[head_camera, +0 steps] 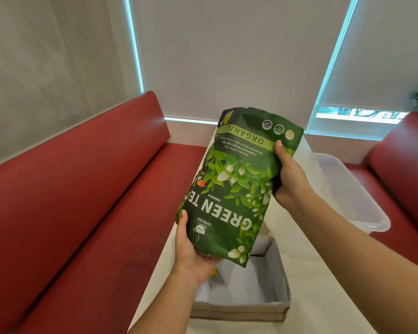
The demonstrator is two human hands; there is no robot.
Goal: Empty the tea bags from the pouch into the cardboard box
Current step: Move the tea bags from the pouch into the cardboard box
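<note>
A red bench (77,189) is running along the left and far sides of the scene, and a white tabletop (323,285) is extending from near to far between the seats. A clear plastic tub (352,196) is sitting on the tabletop to the right, well apart from the work. A cardboard box (246,307) is lying open on the tabletop near the viewer, its pale inside showing; a small yellowish item is just visible in it beside the left wrist, too hidden to identify.

A green pouch (237,184) is hanging directly above the box, turned upside down, as its inverted lettering shows. Its long axis is running steeply from the far upper end down to the near lower end, leaning slightly left. Whether the mouth at the lower end is open cannot be told, since the left hand is covering it.

The left hand (191,249) is clamping the lower left corner of the pouch, thumb on the front face, just over the box. The right hand (287,179) is gripping the right edge higher up, thumb pressed on the front near the closed end. The left hand is therefore nearer the box. In judgement, pouring is under way or imminent, and the mouth already lies over the opening.
</note>
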